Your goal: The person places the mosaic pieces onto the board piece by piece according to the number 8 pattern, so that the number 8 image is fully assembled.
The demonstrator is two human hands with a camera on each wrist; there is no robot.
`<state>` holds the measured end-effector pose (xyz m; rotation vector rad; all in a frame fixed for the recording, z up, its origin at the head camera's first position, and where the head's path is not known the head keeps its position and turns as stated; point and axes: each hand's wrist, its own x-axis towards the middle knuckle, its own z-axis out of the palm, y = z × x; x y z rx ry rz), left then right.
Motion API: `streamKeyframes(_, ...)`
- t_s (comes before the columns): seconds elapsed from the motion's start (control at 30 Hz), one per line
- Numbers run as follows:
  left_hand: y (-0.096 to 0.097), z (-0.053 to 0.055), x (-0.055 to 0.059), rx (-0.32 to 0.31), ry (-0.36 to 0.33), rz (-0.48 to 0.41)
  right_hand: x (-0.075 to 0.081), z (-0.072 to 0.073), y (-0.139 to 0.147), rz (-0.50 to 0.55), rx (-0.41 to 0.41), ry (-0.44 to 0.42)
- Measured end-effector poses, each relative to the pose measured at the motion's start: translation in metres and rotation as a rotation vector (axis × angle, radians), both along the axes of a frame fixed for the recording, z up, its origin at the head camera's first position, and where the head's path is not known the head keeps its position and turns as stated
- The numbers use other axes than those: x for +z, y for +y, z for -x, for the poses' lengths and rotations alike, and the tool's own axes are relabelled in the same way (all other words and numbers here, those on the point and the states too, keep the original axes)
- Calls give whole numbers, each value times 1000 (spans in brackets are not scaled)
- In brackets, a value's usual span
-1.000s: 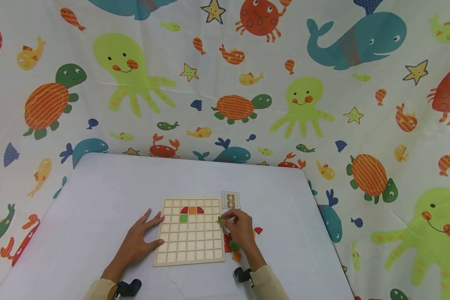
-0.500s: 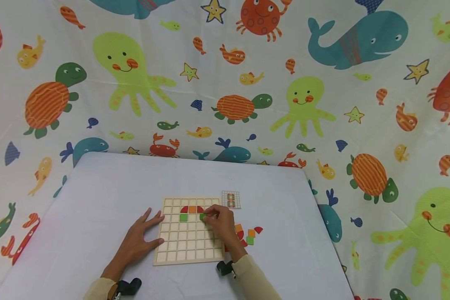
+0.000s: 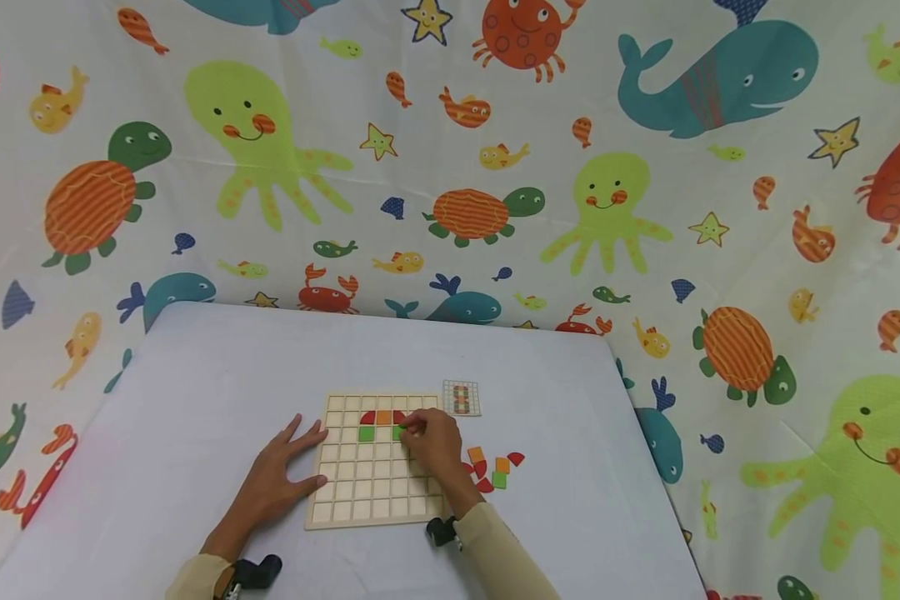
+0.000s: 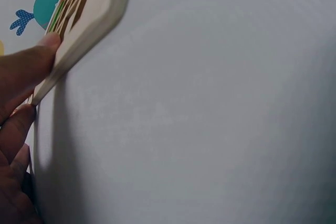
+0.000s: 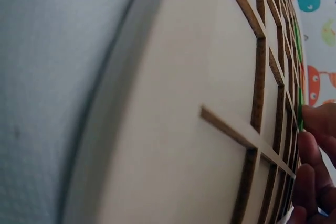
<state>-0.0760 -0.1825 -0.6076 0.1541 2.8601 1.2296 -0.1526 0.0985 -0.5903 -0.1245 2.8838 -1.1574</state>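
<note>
Backdrop cloth [image 3: 435, 71] is white, hangs behind the table and down both sides. Sea-life print: lime octopuses [image 3: 615, 192], orange-shelled turtles [image 3: 468, 214], teal whales [image 3: 720, 79], red crabs [image 3: 521, 35], yellow stars [image 3: 429, 18], plus small fish [image 3: 465, 110]. Faint creases in the fabric.

Table [image 3: 232, 367] is white, far edge right by the cloth, side edges splaying outward toward the camera. Its pale surface fills most of the left wrist view, soft shadow alongside the board edge.

Wooden grid board [image 3: 375, 487] lies flat mid-table. Near its far side: left red quarter-circle [image 3: 368, 419], orange square [image 3: 384, 418], right red quarter-circle [image 3: 397, 416] in one row; green square [image 3: 366, 434] in the cell below the left red one.

Left hand [image 3: 273, 475]: fingers spread, thumb and fingertips touching the board's left edge. Right hand [image 3: 437, 446]: thumb and finger pinching a second green square [image 3: 397, 433] at the cell below the right red piece. Can't tell if it's fully seated.

Printed card [image 3: 461, 398] sits just beyond the board's far right corner. Loose orange, red and green pieces [image 3: 499, 480] lie right of the board, partly behind the right wrist. Both sleeves [image 3: 506, 550] beige, black device [image 3: 441, 531] at each wrist.
</note>
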Motion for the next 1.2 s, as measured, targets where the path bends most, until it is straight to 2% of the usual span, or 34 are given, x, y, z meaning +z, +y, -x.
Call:
streamKeyframes(0.17,0,0,1,-5,4,-6,3,-3,4,22,15,-5)
streamKeyframes(0.4,-2,1,-1,-5,9,-1,7,-9,25,207,57,14)
streamKeyframes(0.57,-3,1,0,-2,13,-3,14,-10,43,217,32,-6)
streamKeyframes(0.97,-2,2,-1,-4,11,1,21,-17,97,199,-135,11)
streamKeyframes(1.2,0,1,-1,-10,23,-3,22,-26,128,138,-268,-28)
